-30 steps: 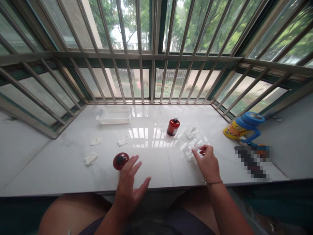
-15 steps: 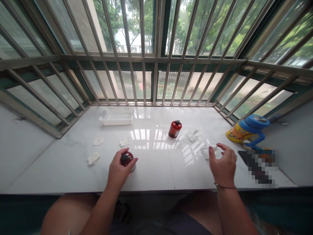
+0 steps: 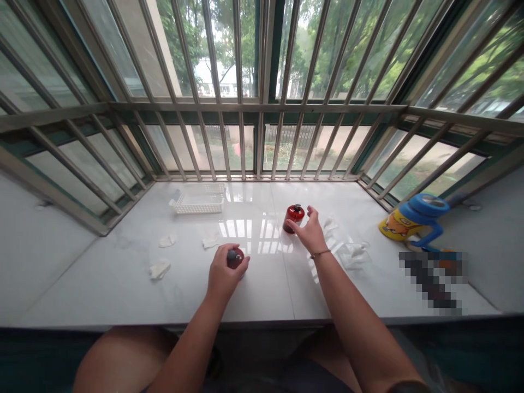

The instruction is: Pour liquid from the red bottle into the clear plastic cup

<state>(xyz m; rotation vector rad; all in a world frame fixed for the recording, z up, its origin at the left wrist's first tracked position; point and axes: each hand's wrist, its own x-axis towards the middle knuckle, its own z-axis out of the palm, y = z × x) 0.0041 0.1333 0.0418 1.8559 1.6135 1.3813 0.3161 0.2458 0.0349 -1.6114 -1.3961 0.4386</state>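
My left hand [image 3: 223, 275] is wrapped round a dark red bottle with a black top [image 3: 236, 258], near the front of the white counter. Its fingers hide most of the bottle's body. Farther back, a second red bottle [image 3: 294, 214] with a black top stands upright. My right hand [image 3: 309, 230] is at that bottle's right side, thumb and fingers spread apart. The thumb overlaps the bottle's lower front, while the fingertips stay off to its right; whether the thumb touches it I cannot tell.
A white perforated basket [image 3: 198, 208] sits at the back left. Crumpled white tissues [image 3: 159, 269] lie on the left, and clear crumpled plastic [image 3: 352, 255] on the right. A blue and yellow jug [image 3: 411, 218] lies tilted near a blurred-out patch [image 3: 434, 284]. Metal bars [image 3: 262, 107] line the window.
My right hand has moved left and away from me, from above the crumpled plastic to the standing bottle. My left hand has shifted right and slightly forward with its bottle.
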